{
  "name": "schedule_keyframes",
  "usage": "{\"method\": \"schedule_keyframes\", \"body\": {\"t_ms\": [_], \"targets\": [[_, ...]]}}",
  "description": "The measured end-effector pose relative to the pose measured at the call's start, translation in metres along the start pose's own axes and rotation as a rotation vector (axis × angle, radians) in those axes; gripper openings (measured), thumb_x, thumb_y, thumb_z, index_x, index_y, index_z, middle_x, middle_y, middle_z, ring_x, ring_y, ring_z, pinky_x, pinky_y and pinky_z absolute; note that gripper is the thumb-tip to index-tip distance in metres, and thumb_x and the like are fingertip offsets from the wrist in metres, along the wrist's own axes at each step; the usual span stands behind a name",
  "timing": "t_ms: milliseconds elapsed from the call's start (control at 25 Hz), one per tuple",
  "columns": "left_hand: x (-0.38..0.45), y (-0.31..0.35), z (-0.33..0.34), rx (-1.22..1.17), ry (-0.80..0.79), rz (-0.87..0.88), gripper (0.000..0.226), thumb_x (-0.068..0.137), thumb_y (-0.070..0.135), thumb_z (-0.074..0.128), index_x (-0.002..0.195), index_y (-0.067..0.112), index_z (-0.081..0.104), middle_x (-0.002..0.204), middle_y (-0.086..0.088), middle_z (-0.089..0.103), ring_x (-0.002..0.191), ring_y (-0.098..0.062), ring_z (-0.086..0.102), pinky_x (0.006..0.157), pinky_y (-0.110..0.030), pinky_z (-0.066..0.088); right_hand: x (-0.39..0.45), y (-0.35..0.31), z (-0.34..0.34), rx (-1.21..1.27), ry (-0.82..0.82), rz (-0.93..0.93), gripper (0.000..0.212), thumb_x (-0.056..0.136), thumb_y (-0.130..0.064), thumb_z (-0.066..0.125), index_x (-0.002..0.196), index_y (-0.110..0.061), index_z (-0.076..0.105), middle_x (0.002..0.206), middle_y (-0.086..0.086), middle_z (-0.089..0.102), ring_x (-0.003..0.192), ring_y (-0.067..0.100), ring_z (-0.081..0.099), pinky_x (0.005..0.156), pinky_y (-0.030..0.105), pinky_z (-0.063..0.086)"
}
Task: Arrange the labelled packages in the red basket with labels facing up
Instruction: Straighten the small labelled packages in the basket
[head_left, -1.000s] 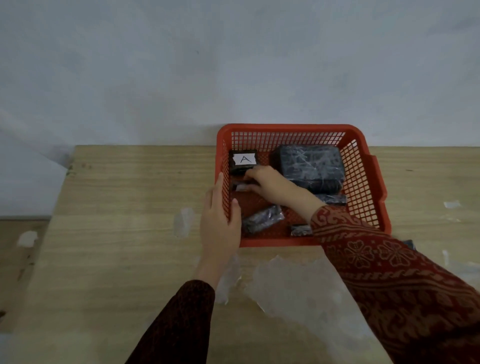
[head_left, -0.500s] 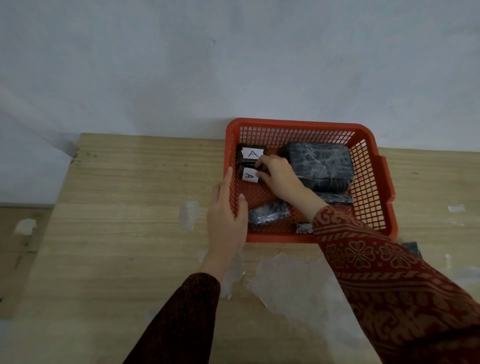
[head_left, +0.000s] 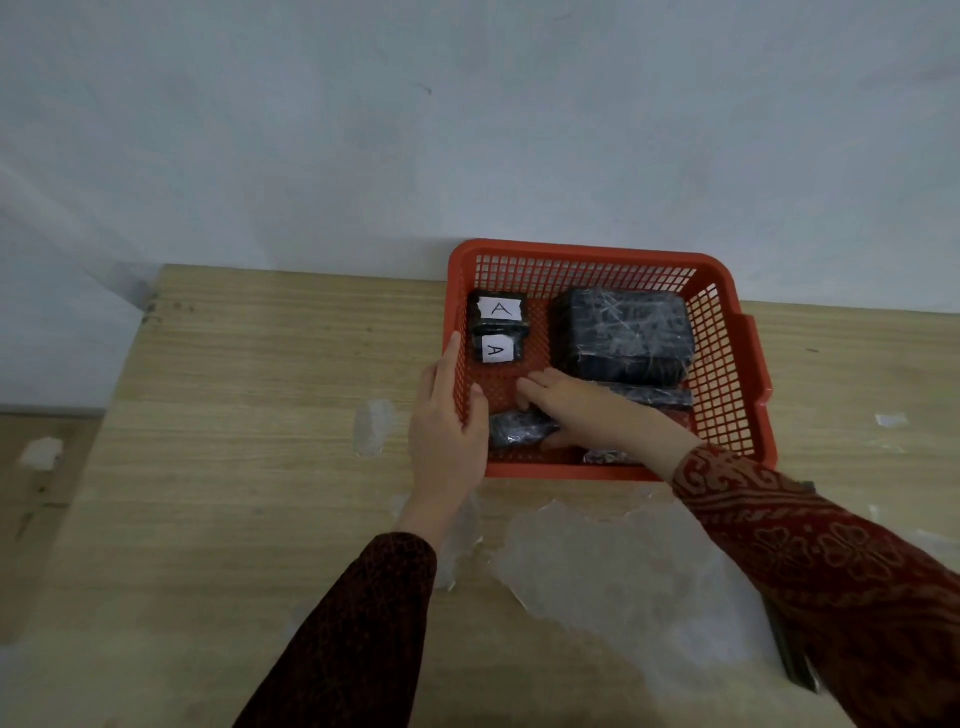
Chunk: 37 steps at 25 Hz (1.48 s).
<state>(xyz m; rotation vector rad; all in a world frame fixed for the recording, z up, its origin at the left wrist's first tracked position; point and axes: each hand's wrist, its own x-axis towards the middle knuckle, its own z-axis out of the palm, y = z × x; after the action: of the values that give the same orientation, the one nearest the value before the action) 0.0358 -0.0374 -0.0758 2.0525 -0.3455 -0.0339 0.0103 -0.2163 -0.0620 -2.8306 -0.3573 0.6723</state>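
One red basket (head_left: 727, 332) sat right of centre on the table (head_left: 234, 467), holding two small packages labelled A (head_left: 497, 309) (head_left: 497, 352) at its left, one large wrapped package (head_left: 623, 332), and three unlabelled dark ones nearer. The left hand (head_left: 447, 431) gripped the basket's left wall, thumb inside. The right hand (head_left: 576, 410), at the A packages half a second before, now lay lower, fingers together over a dark package (head_left: 514, 428).
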Motion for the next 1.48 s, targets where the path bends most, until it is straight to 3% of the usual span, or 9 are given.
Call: {"method": "schedule_keyframes", "body": {"t_ms": [120,240,320,400,600,800,1000,1240,1480], "targets": [[0.0,0.0,-0.001,0.007,-0.008,0.005,0.058,0.095,0.017,0.047,0.149,0.026,0.026,0.124,-0.001,0.052,0.094,0.013,0.042,0.081,0.006,0.031,0.006,0.006,-0.014,0.363,0.016,0.071,0.021,0.09,-0.022,0.059,0.108,-0.014,0.053,0.091,-0.003,0.057,0.077,0.012,0.054,0.068,0.032,0.045],[0.0,0.001,-0.001,0.009,-0.007,0.005,0.059,0.095,0.015,0.047,0.149,0.024,0.026,0.124,-0.003,0.054,0.097,0.011,0.041,0.082,0.006,0.03,0.016,0.008,-0.019,0.527,0.1,0.13,0.021,0.1,-0.022,0.039,0.112,-0.011,0.052,0.081,-0.01,0.051,0.072,0.004,0.048,0.069,0.027,0.036],[0.0,0.001,-0.002,0.01,-0.004,0.005,0.059,0.095,0.014,0.047,0.149,0.022,0.027,0.124,-0.002,0.054,0.097,0.013,0.041,0.083,0.006,0.03,0.02,0.007,-0.018,0.632,0.122,0.178,0.023,0.099,-0.028,0.041,0.117,-0.014,0.048,0.089,-0.006,0.057,0.078,0.006,0.052,0.068,0.024,0.038],[0.0,0.001,-0.002,0.008,0.0,0.005,0.059,0.094,0.014,0.047,0.149,0.022,0.028,0.124,0.0,0.053,0.099,0.015,0.041,0.083,0.006,0.029,0.023,0.007,-0.015,0.686,0.106,0.189,0.03,0.091,-0.031,0.059,0.114,-0.019,0.045,0.106,-0.001,0.059,0.091,0.012,0.055,0.071,0.021,0.042],[0.0,0.0,0.0,0.002,0.006,0.008,0.058,0.094,0.015,0.047,0.149,0.022,0.029,0.128,0.0,0.052,0.107,0.013,0.038,0.086,0.007,0.027,0.028,0.005,-0.005,0.261,0.209,0.169,0.053,0.075,-0.018,0.076,0.12,-0.01,0.049,0.119,0.011,0.05,0.109,0.026,0.05,0.092,0.042,0.048],[0.0,0.001,0.0,0.012,0.011,0.013,0.057,0.095,0.016,0.047,0.149,0.021,0.029,0.124,-0.001,0.054,0.103,0.01,0.04,0.084,0.005,0.029,0.028,-0.003,0.004,-0.15,0.339,0.147,0.059,0.079,-0.026,0.071,0.129,-0.009,0.045,0.122,0.01,0.054,0.112,0.028,0.049,0.088,0.036,0.04],[-0.001,0.001,0.001,0.001,0.007,0.012,0.056,0.095,0.018,0.046,0.149,0.024,0.028,0.124,-0.003,0.054,0.101,0.005,0.044,0.082,0.005,0.031,0.011,-0.001,0.0,-0.091,0.394,0.086,0.042,0.083,-0.02,0.064,0.123,-0.009,0.053,0.126,0.011,0.053,0.114,0.027,0.048,0.089,0.039,0.045],[-0.001,-0.002,0.001,-0.038,-0.009,-0.007,0.058,0.096,0.017,0.046,0.149,0.028,0.027,0.122,-0.001,0.053,0.099,0.02,0.044,0.081,0.006,0.032,-0.056,0.033,0.004,-0.001,0.515,0.162,0.02,0.079,-0.015,0.07,0.096,-0.01,0.061,0.095,0.01,0.063,0.086,0.028,0.063,0.066,0.039,0.056],[-0.001,-0.002,0.001,-0.041,-0.017,-0.009,0.056,0.096,0.017,0.045,0.149,0.026,0.028,0.124,0.001,0.052,0.102,0.019,0.043,0.084,0.002,0.034,-0.088,0.068,0.017,-0.106,0.22,0.438,0.051,0.076,-0.022,0.073,0.123,-0.015,0.051,0.119,0.008,0.059,0.112,0.026,0.054,0.087,0.036,0.047]]}}
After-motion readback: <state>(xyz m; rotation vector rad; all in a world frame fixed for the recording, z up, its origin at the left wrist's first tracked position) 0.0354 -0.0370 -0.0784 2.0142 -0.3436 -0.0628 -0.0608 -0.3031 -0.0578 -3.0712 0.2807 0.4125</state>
